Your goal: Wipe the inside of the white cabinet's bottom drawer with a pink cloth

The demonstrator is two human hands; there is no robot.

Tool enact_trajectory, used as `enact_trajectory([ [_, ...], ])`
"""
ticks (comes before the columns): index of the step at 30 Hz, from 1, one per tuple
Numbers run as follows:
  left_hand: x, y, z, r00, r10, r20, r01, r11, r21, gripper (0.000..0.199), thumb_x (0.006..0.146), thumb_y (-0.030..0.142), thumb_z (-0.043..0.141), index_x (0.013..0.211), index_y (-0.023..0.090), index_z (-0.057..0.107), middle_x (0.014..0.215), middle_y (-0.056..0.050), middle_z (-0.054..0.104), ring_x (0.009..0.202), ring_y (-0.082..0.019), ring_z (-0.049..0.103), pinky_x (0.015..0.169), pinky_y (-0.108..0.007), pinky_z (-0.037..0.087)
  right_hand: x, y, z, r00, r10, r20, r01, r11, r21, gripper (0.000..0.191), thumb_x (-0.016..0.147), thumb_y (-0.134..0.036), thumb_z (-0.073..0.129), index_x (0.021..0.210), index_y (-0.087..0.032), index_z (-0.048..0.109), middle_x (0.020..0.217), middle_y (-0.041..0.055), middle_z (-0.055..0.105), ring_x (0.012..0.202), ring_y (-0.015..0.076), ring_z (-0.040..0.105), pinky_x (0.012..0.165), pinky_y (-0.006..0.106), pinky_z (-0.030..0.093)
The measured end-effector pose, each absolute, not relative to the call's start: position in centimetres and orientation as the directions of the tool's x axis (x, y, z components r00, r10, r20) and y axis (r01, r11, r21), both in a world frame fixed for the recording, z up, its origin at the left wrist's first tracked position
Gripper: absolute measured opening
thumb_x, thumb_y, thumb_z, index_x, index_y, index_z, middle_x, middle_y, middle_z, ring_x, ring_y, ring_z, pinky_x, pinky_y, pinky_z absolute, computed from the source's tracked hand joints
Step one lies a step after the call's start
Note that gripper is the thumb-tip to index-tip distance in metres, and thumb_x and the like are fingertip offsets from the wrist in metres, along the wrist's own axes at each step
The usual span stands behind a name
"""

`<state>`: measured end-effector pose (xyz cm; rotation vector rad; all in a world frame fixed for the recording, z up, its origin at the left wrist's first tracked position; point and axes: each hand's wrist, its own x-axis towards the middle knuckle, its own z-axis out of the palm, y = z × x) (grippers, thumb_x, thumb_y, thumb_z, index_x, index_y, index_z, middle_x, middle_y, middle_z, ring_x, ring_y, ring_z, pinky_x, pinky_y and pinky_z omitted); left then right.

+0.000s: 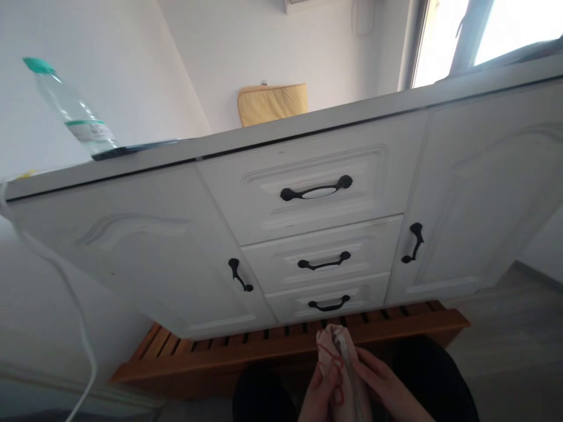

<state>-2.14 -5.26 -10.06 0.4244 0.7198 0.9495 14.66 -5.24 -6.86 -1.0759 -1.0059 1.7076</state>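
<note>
Low in the head view, between my dark-clad knees, a bunched pale pink cloth (pixel 326 348) with curling red lines and a greyish strip down its middle is held up in both hands. My left hand (pixel 322 384) grips its left side, thumb pressed on the red-lined part. On the other side, the fingers of my right hand (pixel 373 370) are closed along the cloth's right edge. The lower part of the cloth runs out of the frame, and its exact kind is unclear.
A white cabinet (pixel 211 228) with black handles stands in front of me, over a slatted wooden stand (pixel 211 354). On its top are a clear bottle with a green cap (pixel 81 111) and a flat dark object (pixel 132 149). A white cable (pixel 70 293) hangs at the left.
</note>
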Motion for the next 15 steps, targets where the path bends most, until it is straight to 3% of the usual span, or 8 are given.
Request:
enact_trajectory([
  [3,-2.8,-5.4,-9.6,0.430,0.846,-0.316,-0.601,0.529,0.598,0.065,0.072,0.050,0.086,0.131,0.031,0.066,0.137,-0.006,0.070,0.141,-0.029,0.053,0.124,-0.043,0.034,14.9,-4.8,-6.9,-0.195,0.960,-0.202,-0.045,-0.215,-0.976,0.050,0.077,-0.067,0.073,0.101,-0.022,0.073,0.107,0.0069,0.075,0.106,0.0307,0.067,0.097,0.041,0.051],
  [6,-2.8,-5.2,-8.7,0.465,0.846,-0.262,-0.655,0.528,0.541,0.062,0.071,0.065,0.080,0.124,0.034,0.072,0.148,0.000,0.062,0.153,-0.026,0.035,0.128,-0.038,0.029,14.5,-4.7,-7.9,-0.126,0.970,-0.208,-0.017,-0.212,-0.977,0.049,0.078,-0.069,0.069,0.091,-0.021,0.067,0.092,0.0037,0.072,0.093,0.0255,0.065,0.084,0.035,0.052],
  [9,-2.6,-4.9,-7.9,0.493,0.838,-0.235,-0.712,0.543,0.446,0.062,0.072,0.074,0.072,0.120,0.035,0.074,0.147,0.005,0.062,0.156,-0.022,0.029,0.129,-0.035,0.027,13.6,-5.0,-8.4,-0.018,0.983,-0.182,0.065,-0.180,-0.981,0.046,0.081,-0.067,0.066,0.084,-0.022,0.060,0.085,0.0022,0.067,0.085,0.0218,0.062,0.078,0.032,0.051],
  [12,-2.4,-5.0,-8.1,0.448,0.823,-0.349,-0.623,0.567,0.539,0.074,0.068,0.078,0.073,0.123,0.029,0.073,0.144,-0.001,0.064,0.154,-0.026,0.034,0.127,-0.036,0.031,12.8,-5.6,-8.5,0.061,0.990,-0.125,0.295,-0.138,-0.946,0.037,0.085,-0.059,0.063,0.078,-0.024,0.054,0.077,0.0010,0.062,0.073,0.0187,0.058,0.067,0.029,0.049],
  [15,-1.8,-5.3,-9.0,0.371,0.814,-0.447,-0.527,0.581,0.620,0.084,0.069,0.075,0.074,0.134,0.023,0.066,0.142,-0.008,0.065,0.152,-0.031,0.038,0.126,-0.040,0.032,12.0,-6.0,-8.8,0.073,0.997,0.005,0.480,-0.031,-0.877,0.024,0.090,-0.046,0.056,0.078,-0.026,0.053,0.080,0.0029,0.063,0.070,0.0185,0.059,0.066,0.029,0.049],
])
